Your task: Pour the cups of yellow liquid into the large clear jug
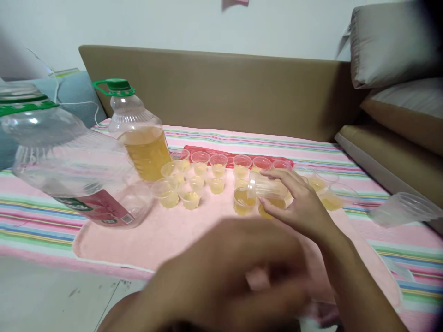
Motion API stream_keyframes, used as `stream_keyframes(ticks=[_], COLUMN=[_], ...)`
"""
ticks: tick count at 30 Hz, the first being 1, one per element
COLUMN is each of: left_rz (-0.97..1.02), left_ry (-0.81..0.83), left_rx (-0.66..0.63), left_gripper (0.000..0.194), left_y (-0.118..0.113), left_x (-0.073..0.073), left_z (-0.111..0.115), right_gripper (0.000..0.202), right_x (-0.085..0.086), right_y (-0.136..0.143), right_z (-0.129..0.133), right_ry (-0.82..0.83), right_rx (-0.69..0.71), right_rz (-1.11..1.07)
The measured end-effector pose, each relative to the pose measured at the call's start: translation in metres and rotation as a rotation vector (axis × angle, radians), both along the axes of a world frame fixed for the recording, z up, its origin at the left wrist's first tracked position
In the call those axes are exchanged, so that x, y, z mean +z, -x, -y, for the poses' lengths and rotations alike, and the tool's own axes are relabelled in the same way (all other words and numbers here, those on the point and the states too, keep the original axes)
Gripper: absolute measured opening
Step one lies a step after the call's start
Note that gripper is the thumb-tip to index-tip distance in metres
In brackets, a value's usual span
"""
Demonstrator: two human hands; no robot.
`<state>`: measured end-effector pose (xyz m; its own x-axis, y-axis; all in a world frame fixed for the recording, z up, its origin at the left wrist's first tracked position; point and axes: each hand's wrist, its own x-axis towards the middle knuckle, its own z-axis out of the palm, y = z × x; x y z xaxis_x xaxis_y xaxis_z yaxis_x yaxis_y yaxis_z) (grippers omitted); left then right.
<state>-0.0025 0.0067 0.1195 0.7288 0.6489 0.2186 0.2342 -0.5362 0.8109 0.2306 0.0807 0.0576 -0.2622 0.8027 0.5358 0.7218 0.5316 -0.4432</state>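
Observation:
My right hand (294, 198) is closed around a small stack of clear plastic cups (266, 185), tilted on its side above cups of yellow liquid. My left hand (238, 272) is large and blurred in the foreground, fingers curled; what it holds, if anything, cannot be made out. Several clear cups with yellow liquid (191, 199) stand in groups on a pink mat (194, 230). One fuller cup (244, 203) sits just below the tilted stack. Behind the cups lies a red plastic wrapper (221, 153).
A large clear bottle (69, 157) with a pink label stands at the left, and a green-capped bottle of yellow liquid (147, 147) behind it. Another cup stack (403, 210) lies at the right. Cushions (394, 44) are piled at the far right.

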Motion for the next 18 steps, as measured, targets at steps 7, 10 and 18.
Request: stream_keyframes(ticks=[7, 10, 18], left_rz=[-0.275, -0.291, -0.203], left_ry=[-0.448, -0.471, -0.632], left_rx=[0.479, 0.448, 0.424], left_gripper=[0.015, 0.039, 0.066], left_y=[0.037, 0.028, -0.006], left_x=[0.019, -0.006, -0.045], left_z=[-0.058, -0.069, -0.085], right_gripper=[0.051, 0.052, 0.058], right_x=[-0.003, -0.005, -0.003], right_y=[-0.004, -0.003, -0.005], right_z=[-0.007, -0.009, -0.008], right_ry=[-0.044, -0.057, -0.067], right_rx=[0.07, 0.074, 0.088], right_rz=[0.045, 0.042, 0.067])
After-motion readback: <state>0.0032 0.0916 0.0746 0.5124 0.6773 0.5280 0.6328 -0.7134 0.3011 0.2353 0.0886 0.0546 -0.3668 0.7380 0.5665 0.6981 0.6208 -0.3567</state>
